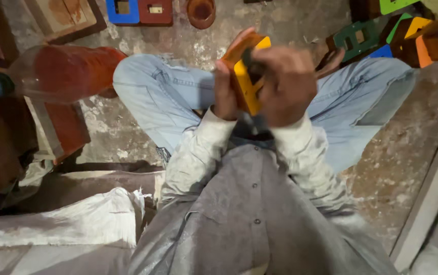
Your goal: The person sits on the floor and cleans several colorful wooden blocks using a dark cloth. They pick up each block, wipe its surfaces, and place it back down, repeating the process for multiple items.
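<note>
A: Hands first, quick. What does the person's left hand (225, 90) do?

B: It is curled shut around the left side of a yellow-faced rectangular wooden block with an orange-brown back (246, 76); fingers wrap the rear edge, thumb side toward the camera.

A: And the right hand (286, 84)?

B: Closed as well, clamped over the block's right side and top. It is motion-blurred, and a small dark thing sits under its fingers against the yellow face; what that is cannot be told.

A: Where is the block?

B: Held up in front of the chest, above the crossed legs in pale blue jeans (164, 99), clear of the stained concrete floor (249, 23). It stands tilted, yellow face turned toward the right hand.

A: How does it look?

B: Flat, thick, bright yellow paint on one face, orange-brown wood on the edge and back. Partly hidden by both hands.

A: Surroundings?

B: Blue and red square painted blocks (138, 11) lie at the top edge, a round brown bowl (201, 11) just beside them. Green, orange and blue painted pieces (382, 38) are piled at the upper right. A white sack (61, 224) lies at the lower left.
</note>
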